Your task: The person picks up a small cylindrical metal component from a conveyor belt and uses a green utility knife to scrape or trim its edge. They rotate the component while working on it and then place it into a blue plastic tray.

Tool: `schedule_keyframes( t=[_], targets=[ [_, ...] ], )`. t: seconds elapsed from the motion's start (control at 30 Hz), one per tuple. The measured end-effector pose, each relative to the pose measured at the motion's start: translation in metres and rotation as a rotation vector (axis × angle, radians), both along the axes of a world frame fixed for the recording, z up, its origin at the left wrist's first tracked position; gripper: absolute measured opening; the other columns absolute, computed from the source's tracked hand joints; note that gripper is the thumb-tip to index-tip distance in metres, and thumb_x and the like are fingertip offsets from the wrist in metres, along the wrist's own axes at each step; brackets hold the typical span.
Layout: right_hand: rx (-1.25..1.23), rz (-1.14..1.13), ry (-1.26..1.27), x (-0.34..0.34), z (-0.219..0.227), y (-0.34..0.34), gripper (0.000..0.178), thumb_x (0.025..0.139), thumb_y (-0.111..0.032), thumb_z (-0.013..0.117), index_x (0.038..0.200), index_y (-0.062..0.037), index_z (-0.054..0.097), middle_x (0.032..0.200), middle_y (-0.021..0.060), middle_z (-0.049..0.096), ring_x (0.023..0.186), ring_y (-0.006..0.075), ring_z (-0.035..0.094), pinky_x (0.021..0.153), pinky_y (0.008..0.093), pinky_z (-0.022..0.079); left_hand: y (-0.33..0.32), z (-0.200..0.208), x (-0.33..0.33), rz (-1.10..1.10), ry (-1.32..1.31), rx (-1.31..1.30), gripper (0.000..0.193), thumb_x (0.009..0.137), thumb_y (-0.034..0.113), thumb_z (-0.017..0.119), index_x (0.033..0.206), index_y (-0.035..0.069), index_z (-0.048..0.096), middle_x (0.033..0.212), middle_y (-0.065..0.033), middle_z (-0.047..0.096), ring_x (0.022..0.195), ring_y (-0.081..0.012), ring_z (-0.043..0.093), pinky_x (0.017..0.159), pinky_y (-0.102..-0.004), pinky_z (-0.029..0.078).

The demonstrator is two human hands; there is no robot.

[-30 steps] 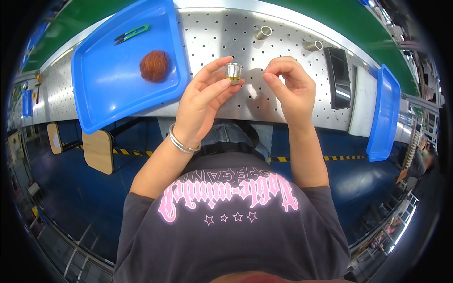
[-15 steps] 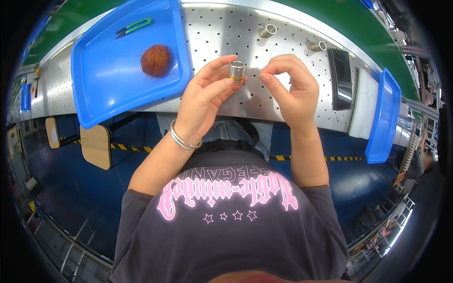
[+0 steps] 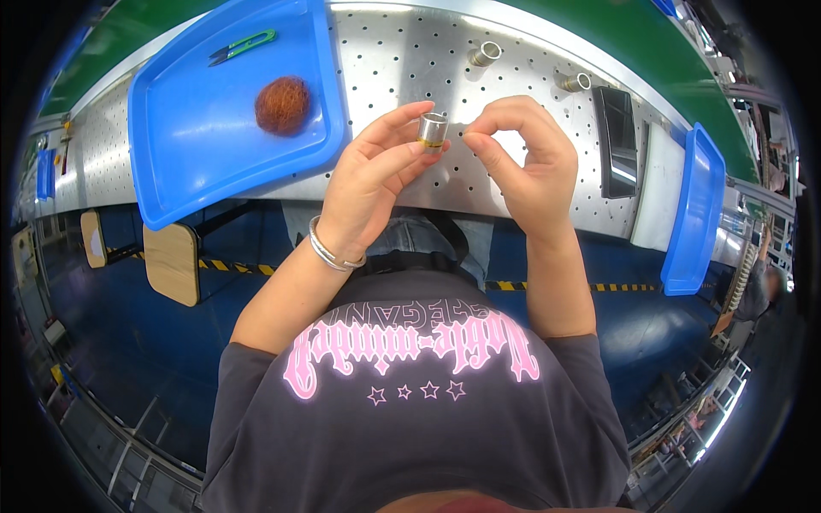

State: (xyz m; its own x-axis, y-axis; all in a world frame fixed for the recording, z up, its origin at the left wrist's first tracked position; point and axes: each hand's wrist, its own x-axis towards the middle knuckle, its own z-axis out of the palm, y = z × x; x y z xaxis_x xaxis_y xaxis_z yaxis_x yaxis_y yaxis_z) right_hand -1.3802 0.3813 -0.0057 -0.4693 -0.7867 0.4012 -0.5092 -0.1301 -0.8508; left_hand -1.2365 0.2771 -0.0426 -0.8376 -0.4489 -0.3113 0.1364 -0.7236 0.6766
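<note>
My left hand (image 3: 369, 181) grips a short shiny metal sleeve (image 3: 434, 125) between thumb and fingers, its open end facing up. Round the lower part of the sleeve runs a yellowish-brown band. Just to the right, my right hand (image 3: 537, 175) is closed in a pinch, thumb tip against forefinger, apart from the sleeve. Whatever the pinch holds is too fine to make out. Both hands are raised over the near edge of a perforated metal table (image 3: 376, 53).
At left a blue tray (image 3: 192, 145) holds a reddish-brown fibre ball (image 3: 282, 106) and green-handled thread snips (image 3: 243, 48). Two more metal sleeves, one (image 3: 485, 55) nearer the middle and another (image 3: 574, 82), stand beyond my right hand. Further right are a black phone-like slab (image 3: 617, 141) and another blue tray (image 3: 691, 214).
The metal sleeve has shifted very slightly to the right in my left hand. My right hand's pinched fingertips have come a little closer to it.
</note>
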Motion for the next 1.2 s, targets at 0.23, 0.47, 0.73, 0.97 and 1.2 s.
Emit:
schedule_keyframes(
  t=[0.23, 0.47, 0.73, 0.97, 1.2],
  targets=[
    [-0.016, 0.019, 0.012, 0.002, 0.004, -0.001, 0.007, 0.072, 0.0, 0.069, 0.076, -0.0022, 0.064, 0.078, 0.0053, 0.062, 0.073, 0.0166, 0.059, 0.065, 0.0264, 0.046, 0.002, 0.0, 0.001, -0.031, -0.03, -0.029, 0.039, 0.088, 0.009, 0.057, 0.126, 0.004, 0.051, 0.111, -0.0091, 0.061, 0.1, -0.0155, 0.059, 0.09, -0.0282, 0.046],
    [-0.023, 0.104, 0.061, 0.005, 0.008, -0.005, 0.009, 0.072, 0.002, 0.069, 0.076, -0.0001, 0.062, 0.079, 0.007, 0.061, 0.075, 0.0177, 0.058, 0.068, 0.0276, 0.045, 0.007, 0.002, -0.001, -0.01, -0.037, -0.076, 0.039, 0.086, 0.004, 0.059, 0.124, 0.002, 0.052, 0.109, -0.0087, 0.061, 0.097, -0.0148, 0.058, 0.089, -0.0287, 0.047],
    [-0.04, 0.092, 0.116, 0.007, 0.008, -0.011, 0.007, 0.075, 0.0, 0.068, 0.08, 0.0004, 0.064, 0.08, 0.0081, 0.062, 0.075, 0.0158, 0.058, 0.067, 0.026, 0.046, 0.009, 0.001, -0.001, -0.022, 0.009, -0.106, 0.039, 0.087, 0.005, 0.059, 0.125, 0.0, 0.051, 0.109, -0.0088, 0.06, 0.1, -0.0159, 0.058, 0.09, -0.0292, 0.047],
    [-0.069, -0.075, -0.091, 0.002, -0.002, -0.011, 0.028, 0.077, -0.006, 0.066, 0.105, -0.0048, 0.061, 0.093, 0.0053, 0.063, 0.075, 0.0146, 0.058, 0.074, 0.0267, 0.043, 0.004, 0.005, 0.001, -0.02, 0.044, 0.044, 0.044, 0.092, 0.013, 0.055, 0.132, 0.0, 0.043, 0.113, -0.0095, 0.058, 0.105, -0.0192, 0.058, 0.092, -0.028, 0.047],
    [0.003, -0.058, -0.085, 0.004, -0.019, 0.012, 0.018, 0.078, -0.002, 0.064, 0.096, -0.0026, 0.064, 0.088, 0.0064, 0.063, 0.075, 0.014, 0.058, 0.069, 0.0266, 0.044, -0.003, -0.002, 0.003, -0.061, 0.178, 0.249, 0.047, 0.095, 0.014, 0.049, 0.138, 0.001, 0.035, 0.117, -0.0127, 0.056, 0.107, -0.0213, 0.058, 0.094, -0.0287, 0.047]
  ],
)
